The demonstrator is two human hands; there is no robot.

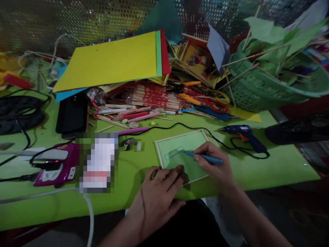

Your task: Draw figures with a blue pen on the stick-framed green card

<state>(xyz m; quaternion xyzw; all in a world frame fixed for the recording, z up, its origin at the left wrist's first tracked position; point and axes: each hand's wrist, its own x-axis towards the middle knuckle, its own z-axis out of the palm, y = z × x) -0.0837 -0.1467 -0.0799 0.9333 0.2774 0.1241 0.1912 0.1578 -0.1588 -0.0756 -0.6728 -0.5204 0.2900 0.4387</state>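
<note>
A light green sheet (196,140) edged with thin wooden sticks lies on the green table near its front edge. My right hand (217,163) is closed around a blue felt-tip pen (210,159), whose tip points at the sheet. Near that tip, a blue outline (173,153) of a long rounded shape is drawn on the sheet. My left hand (164,188) rests over the sheet's lower left corner, fingers stretched out and holding nothing. Part of the frame is hidden beneath it.
A glue gun (240,133) lies right of the sheet, its black cord running behind. Coloured paper (110,58), pens, sticks and scissors (218,103) crowd the back, beside a green basket (257,85). At left are a blurred phone (99,161) and a purple power strip (72,154).
</note>
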